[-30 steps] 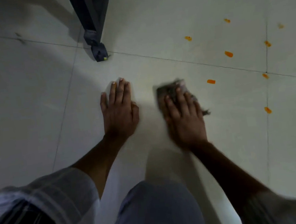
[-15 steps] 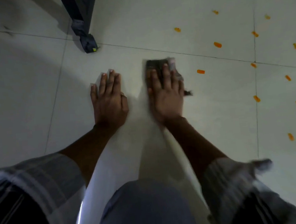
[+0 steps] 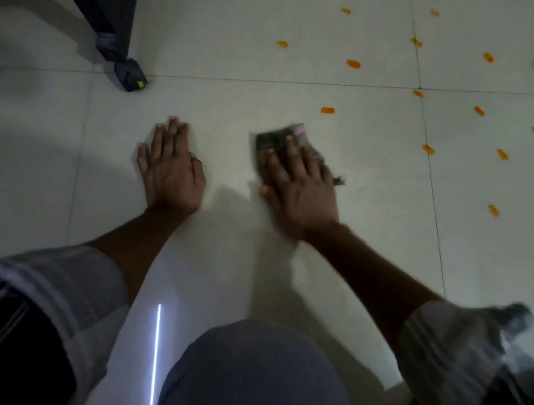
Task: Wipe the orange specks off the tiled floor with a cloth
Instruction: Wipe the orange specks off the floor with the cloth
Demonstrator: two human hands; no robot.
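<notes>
My right hand (image 3: 299, 182) lies flat on a dark grey cloth (image 3: 273, 137), pressing it onto the pale tiled floor (image 3: 276, 53); only the cloth's far edge and a frayed corner show past my fingers. The nearest orange speck (image 3: 327, 110) lies just beyond and to the right of the cloth. Several more orange specks (image 3: 353, 64) are scattered across the tiles to the right. My left hand (image 3: 170, 169) rests palm down on the floor, fingers together, holding nothing.
A dark furniture leg (image 3: 109, 27) with a foot (image 3: 130, 75) stands on the floor at the upper left, beyond my left hand. My knee (image 3: 244, 379) fills the bottom centre. Grout lines cross near the specks at the right.
My right hand slid the cloth forward, then back toward me and a little to the right. My left hand stayed planted on the floor.
</notes>
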